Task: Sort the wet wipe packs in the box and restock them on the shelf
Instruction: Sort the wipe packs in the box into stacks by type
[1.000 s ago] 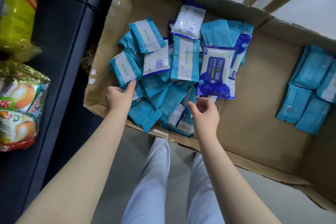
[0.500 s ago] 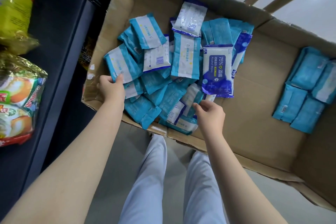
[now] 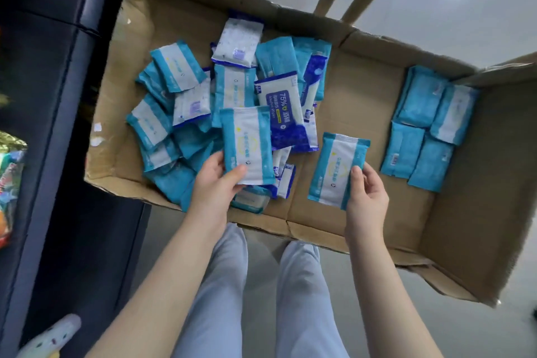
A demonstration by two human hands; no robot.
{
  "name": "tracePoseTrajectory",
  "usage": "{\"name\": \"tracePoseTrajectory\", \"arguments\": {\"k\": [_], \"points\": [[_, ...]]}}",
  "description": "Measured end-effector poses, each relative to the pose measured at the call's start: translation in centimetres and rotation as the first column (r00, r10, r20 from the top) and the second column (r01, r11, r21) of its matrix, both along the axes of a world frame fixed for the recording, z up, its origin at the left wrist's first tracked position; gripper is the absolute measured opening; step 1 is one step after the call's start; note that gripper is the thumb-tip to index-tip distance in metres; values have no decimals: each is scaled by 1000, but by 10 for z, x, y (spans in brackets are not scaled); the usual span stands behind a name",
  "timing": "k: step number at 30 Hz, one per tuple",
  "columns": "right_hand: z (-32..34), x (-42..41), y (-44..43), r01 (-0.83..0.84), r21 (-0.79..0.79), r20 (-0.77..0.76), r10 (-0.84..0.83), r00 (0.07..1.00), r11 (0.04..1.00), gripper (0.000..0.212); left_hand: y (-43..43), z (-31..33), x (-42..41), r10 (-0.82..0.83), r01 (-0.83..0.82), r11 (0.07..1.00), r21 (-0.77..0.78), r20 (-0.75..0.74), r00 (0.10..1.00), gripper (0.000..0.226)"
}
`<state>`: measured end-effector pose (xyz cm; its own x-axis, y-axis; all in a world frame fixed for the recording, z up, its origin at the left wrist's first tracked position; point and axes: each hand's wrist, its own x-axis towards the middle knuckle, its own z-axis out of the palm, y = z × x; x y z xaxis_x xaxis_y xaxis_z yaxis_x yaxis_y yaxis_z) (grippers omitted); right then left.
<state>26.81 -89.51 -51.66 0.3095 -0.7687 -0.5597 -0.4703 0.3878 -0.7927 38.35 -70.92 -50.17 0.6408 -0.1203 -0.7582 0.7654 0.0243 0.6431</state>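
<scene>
The sorting is in hand: over the jumbled heap [image 3: 186, 113] at the left of the cardboard box [image 3: 363, 90], the left hand [image 3: 213, 183] pinches one teal pack [image 3: 248, 145] by its lower edge, and the right hand [image 3: 367, 197] grips a second teal pack [image 3: 337, 168] above the box's bare middle. Next, I'd say, both want carrying right to the tidy teal group [image 3: 421, 125] and laying flat alongside. Half a second ago both hands were low in the heap, no pack raised clear.
</scene>
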Motion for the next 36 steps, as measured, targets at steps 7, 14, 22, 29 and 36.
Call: {"name": "tracePoseTrajectory", "arguments": {"k": [7, 14, 22, 29, 36], "points": [[-19, -56, -142, -44, -249, -261, -23, 965, 968, 34, -158, -35, -32, -335, 334, 940, 73, 1, 942, 25], [-58, -84, -215, -118, -302, -426, -22, 905, 946, 34, -281, -91, -75, -548, 536, 818, 210, -2, 837, 17], [-71, -75, -209, -266, -393, -468, 57, 882, 880, 50, -285, -102, -94, -783, 627, 584, 515, 153, 604, 49], [-48, -16, -145, -377, -367, -314, 268, 911, 851, 42, -184, -42, -12, -621, 232, 768, 597, 605, 498, 27], [-44, 106, -73, -527, -249, -128, 512, 849, 812, 28, -44, -50, 107, -613, 165, 483, 860, 198, 765, 49]]}}
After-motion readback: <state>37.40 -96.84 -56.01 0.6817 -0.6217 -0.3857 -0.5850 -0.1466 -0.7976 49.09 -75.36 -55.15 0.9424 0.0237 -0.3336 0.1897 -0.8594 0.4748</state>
